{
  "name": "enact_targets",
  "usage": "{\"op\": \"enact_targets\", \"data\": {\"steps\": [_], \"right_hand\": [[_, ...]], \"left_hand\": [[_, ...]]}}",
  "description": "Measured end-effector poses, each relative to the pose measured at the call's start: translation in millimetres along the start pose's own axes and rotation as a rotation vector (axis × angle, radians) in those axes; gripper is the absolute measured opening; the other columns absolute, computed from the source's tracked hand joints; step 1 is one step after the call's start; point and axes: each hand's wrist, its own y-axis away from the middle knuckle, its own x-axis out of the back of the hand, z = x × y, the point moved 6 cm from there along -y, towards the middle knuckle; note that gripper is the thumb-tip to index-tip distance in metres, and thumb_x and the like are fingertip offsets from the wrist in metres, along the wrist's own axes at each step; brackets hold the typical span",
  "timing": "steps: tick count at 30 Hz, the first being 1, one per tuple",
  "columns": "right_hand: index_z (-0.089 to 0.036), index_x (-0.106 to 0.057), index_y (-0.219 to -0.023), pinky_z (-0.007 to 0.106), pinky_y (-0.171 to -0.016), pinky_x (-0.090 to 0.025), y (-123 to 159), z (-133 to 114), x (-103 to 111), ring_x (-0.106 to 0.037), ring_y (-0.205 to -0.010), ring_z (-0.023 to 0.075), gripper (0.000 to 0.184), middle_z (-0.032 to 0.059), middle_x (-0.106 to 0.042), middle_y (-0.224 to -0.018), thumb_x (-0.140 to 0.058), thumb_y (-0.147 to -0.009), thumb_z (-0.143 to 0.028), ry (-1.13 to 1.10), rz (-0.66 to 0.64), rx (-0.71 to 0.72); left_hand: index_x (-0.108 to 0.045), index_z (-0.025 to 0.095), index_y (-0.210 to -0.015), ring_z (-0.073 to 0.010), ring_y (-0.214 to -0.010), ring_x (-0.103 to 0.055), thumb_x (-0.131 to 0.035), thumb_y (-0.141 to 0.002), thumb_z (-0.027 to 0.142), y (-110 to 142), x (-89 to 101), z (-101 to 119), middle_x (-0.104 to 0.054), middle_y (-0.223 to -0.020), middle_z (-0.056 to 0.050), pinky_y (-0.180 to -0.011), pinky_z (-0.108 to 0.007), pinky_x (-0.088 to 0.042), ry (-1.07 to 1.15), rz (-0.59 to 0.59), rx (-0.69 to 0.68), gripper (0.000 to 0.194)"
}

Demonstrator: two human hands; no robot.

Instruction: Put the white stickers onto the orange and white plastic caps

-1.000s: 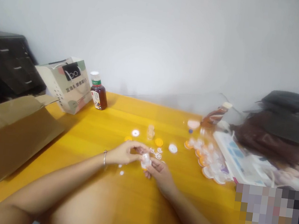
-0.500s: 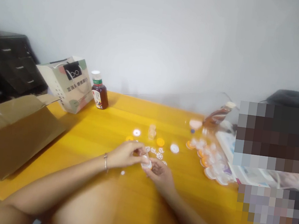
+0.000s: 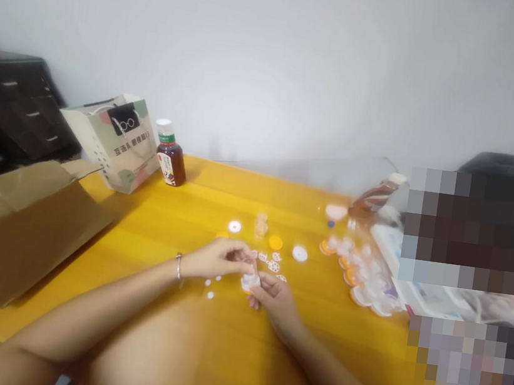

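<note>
My right hand [image 3: 275, 296] grips a small white, partly clear plastic piece [image 3: 249, 282] with a bit of orange at its underside. From the other side, my left hand [image 3: 224, 259] reaches over the top of it, thumb and fingers pinched at its upper part. Blur hides the exact kind of piece. Just beyond the hands lie several white cut-out discs [image 3: 274, 265], a yellow disc [image 3: 275, 243] and white round discs [image 3: 299, 253]. Tiny white dots [image 3: 210, 295] rest by my left wrist. Behind stands a small clear plastic part [image 3: 261, 225].
Rows of clear domed pieces with orange and white bases [image 3: 362, 273] lie at the right, near a person partly blurred out. A tilted brown bottle [image 3: 378, 194] is behind them. At the left are a cardboard box [image 3: 34, 232], a paper bag [image 3: 128, 147] and a dark drink bottle [image 3: 170, 162].
My left fingers have lifted slightly off the lower part of the piece, showing more of it. More tiny white dots show beside my left wrist. The view has shifted a little.
</note>
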Motion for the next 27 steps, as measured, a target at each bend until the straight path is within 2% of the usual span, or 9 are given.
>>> {"op": "enact_targets", "data": {"steps": [3, 7, 9, 13, 15, 18, 21, 24, 27], "right_hand": [[-0.016, -0.063, -0.076, 0.020, -0.043, -0.037, 0, 1, -2, -0.049, -0.042, 0.0077, 0.027, -0.0025, -0.059, -0.052, -0.068, -0.066, -0.040, 0.001, -0.041, -0.021], [-0.015, -0.063, -0.073, 0.020, -0.043, -0.036, 0, 0, -3, -0.048, -0.042, 0.0076, 0.027, -0.0023, -0.058, -0.052, -0.067, -0.066, -0.041, -0.014, -0.069, -0.020], [-0.016, -0.063, -0.074, 0.021, -0.044, -0.037, 0, 0, -2, -0.048, -0.042, 0.0075, 0.027, -0.0025, -0.058, -0.052, -0.068, -0.065, -0.041, -0.012, -0.045, -0.014], [-0.016, -0.063, -0.079, 0.021, -0.044, -0.037, 0, 1, -2, -0.049, -0.042, 0.0078, 0.028, -0.0029, -0.059, -0.053, -0.070, -0.064, -0.039, 0.001, -0.027, -0.020], [-0.016, -0.063, -0.079, 0.021, -0.043, -0.036, 0, 1, -3, -0.048, -0.041, 0.0077, 0.028, -0.0030, -0.059, -0.053, -0.069, -0.064, -0.039, -0.006, -0.051, -0.024], [-0.016, -0.062, -0.072, 0.021, -0.043, -0.035, 0, 1, -4, -0.048, -0.041, 0.0073, 0.026, -0.0027, -0.058, -0.051, -0.067, -0.067, -0.041, -0.042, -0.081, -0.029], [-0.016, -0.061, -0.069, 0.020, -0.043, -0.035, -1, 0, -1, -0.048, -0.042, 0.0072, 0.028, -0.0025, -0.058, -0.051, -0.066, -0.068, -0.044, -0.088, -0.063, -0.022], [-0.016, -0.062, -0.072, 0.020, -0.044, -0.035, -2, 1, 0, -0.048, -0.042, 0.0072, 0.029, -0.0026, -0.058, -0.052, -0.067, -0.066, -0.044, -0.079, -0.064, -0.015], [-0.016, -0.062, -0.074, 0.020, -0.044, -0.036, -1, 2, -1, -0.048, -0.042, 0.0071, 0.028, -0.0027, -0.058, -0.052, -0.068, -0.066, -0.042, -0.042, -0.072, -0.019]], "left_hand": [[-0.059, 0.016, -0.103, -0.0137, -0.084, -0.060, -0.055, -0.082, 0.022, 1, -2.3, 5, -0.065, -0.095, -0.007, -0.077, -0.027, -0.048, 0.031, -0.123, -0.017, 0.023], [-0.053, 0.023, -0.116, -0.0159, -0.101, -0.054, -0.049, -0.085, 0.015, 5, -2.1, 17, -0.057, -0.114, -0.006, -0.086, -0.030, -0.044, 0.025, -0.273, -0.071, 0.033], [-0.050, 0.024, -0.119, -0.0158, -0.097, -0.055, -0.052, -0.083, 0.020, 5, -0.5, 18, -0.056, -0.114, -0.007, -0.081, -0.029, -0.046, -0.039, -0.224, -0.075, 0.036], [-0.058, 0.017, -0.103, -0.0130, -0.073, -0.057, -0.058, -0.079, 0.031, 3, 3.2, 15, -0.063, -0.086, -0.005, -0.067, -0.025, -0.047, -0.182, -0.036, -0.026, 0.028], [-0.059, 0.015, -0.098, -0.0134, -0.077, -0.058, -0.054, -0.082, 0.028, 3, -0.4, 16, -0.063, -0.087, -0.005, -0.072, -0.027, -0.047, -0.152, -0.097, -0.046, 0.021], [-0.053, 0.019, -0.111, -0.0152, -0.098, -0.055, -0.047, -0.086, 0.019, 6, -5.6, 21, -0.057, -0.109, -0.008, -0.085, -0.029, -0.044, -0.056, -0.239, -0.105, 0.026], [-0.044, 0.024, -0.123, -0.0182, -0.112, -0.046, -0.053, -0.083, 0.022, 6, -4.3, 21, -0.047, -0.125, -0.008, -0.092, -0.032, -0.040, -0.114, -0.175, -0.117, 0.041], [-0.052, 0.020, -0.113, -0.0177, -0.094, -0.055, -0.055, -0.082, 0.030, 4, -1.1, 16, -0.059, -0.106, -0.008, -0.082, -0.032, -0.045, -0.195, -0.013, -0.036, 0.033], [-0.058, 0.017, -0.103, -0.0155, -0.086, -0.058, -0.049, -0.085, 0.025, 3, -7.1, 17, -0.062, -0.095, -0.007, -0.079, -0.030, -0.046, -0.099, -0.101, -0.049, 0.021]]}}
